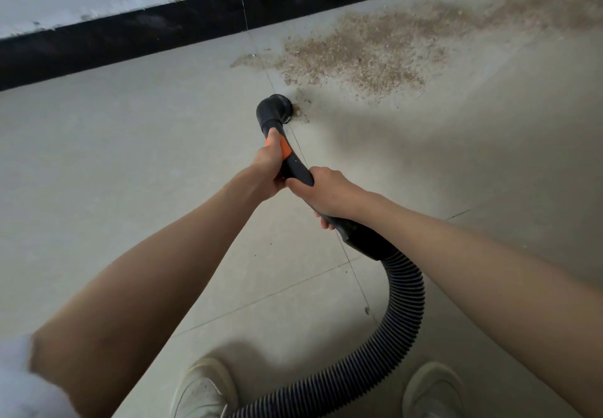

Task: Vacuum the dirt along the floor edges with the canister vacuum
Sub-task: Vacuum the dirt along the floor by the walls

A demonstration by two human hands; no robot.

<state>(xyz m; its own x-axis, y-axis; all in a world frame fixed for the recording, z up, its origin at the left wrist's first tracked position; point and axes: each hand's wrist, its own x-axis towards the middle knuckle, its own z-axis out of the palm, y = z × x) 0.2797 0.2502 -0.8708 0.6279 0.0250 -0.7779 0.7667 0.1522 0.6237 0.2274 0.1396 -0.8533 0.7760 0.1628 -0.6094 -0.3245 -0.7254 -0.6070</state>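
No readable text, label, brand, number or sign anywhere in view.

Bare arms, white sleeve, pale shoes

Both forearms are bare all the way to the left hand (pixel 267 169) and right hand (pixel 326 195), no watch or rings showing. A bit of white sleeve (pixel 19 381) pokes in at the bottom left corner. Two off-white shoes, left (pixel 202 388) and right (pixel 434 391), look a little scuffed.
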